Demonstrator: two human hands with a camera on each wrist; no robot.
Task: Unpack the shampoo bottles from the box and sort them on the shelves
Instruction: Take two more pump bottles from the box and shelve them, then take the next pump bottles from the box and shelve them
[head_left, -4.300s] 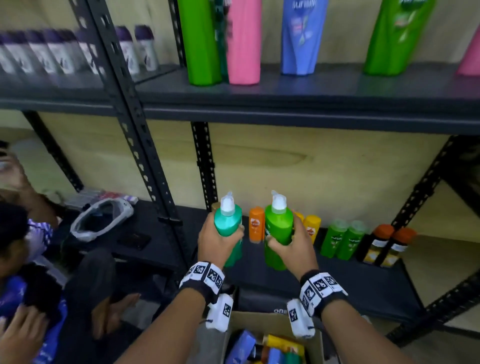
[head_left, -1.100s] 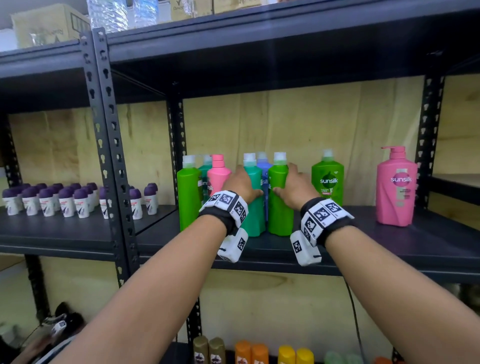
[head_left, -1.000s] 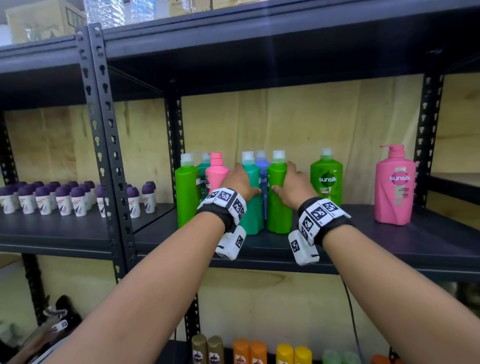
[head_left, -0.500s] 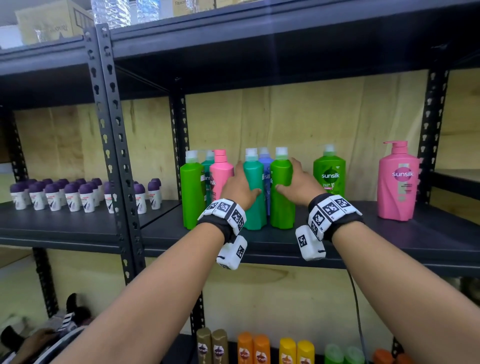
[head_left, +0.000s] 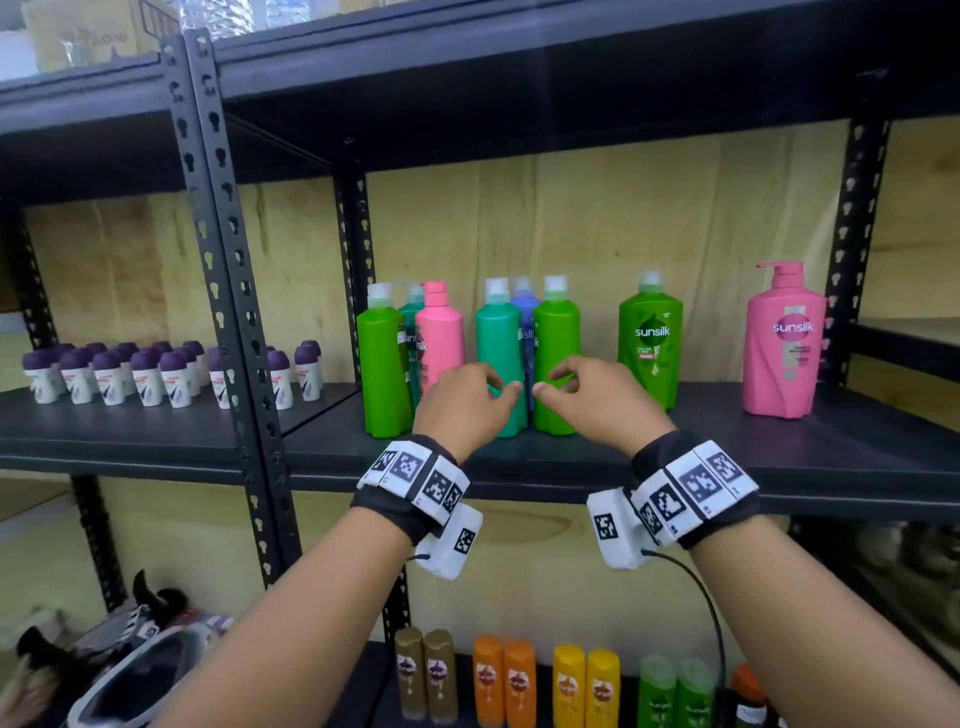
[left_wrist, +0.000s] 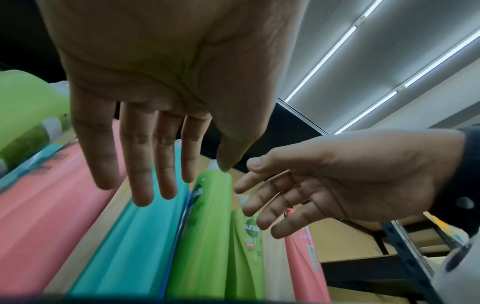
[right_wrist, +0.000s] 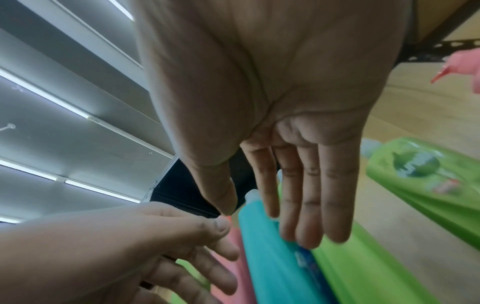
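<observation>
A teal shampoo bottle (head_left: 497, 353) and a green one (head_left: 558, 338) stand upright side by side on the middle shelf (head_left: 779, 457). My left hand (head_left: 493, 387) hovers just in front of the teal bottle, fingers relaxed and holding nothing. Beside it my right hand (head_left: 553, 382) hovers before the green bottle, equally empty. The left wrist view shows straight fingers (left_wrist: 145, 185) clear of the teal bottle (left_wrist: 135, 246). In the right wrist view the fingers (right_wrist: 309, 216) are apart from the green bottle (right_wrist: 363, 277). The box is out of view.
On the same shelf stand a green bottle (head_left: 384, 374), a pink one (head_left: 441, 338), a blue one (head_left: 524, 312) behind, a Sunsilk green bottle (head_left: 650, 338) and a pink pump bottle (head_left: 784, 343). Purple-capped roll-ons (head_left: 156, 371) fill the left bay. Small bottles (head_left: 519, 686) line the shelf below.
Both hands have let go of the teal and green bottles and drawn back a little towards me. The two bottles stay standing on the shelf.
</observation>
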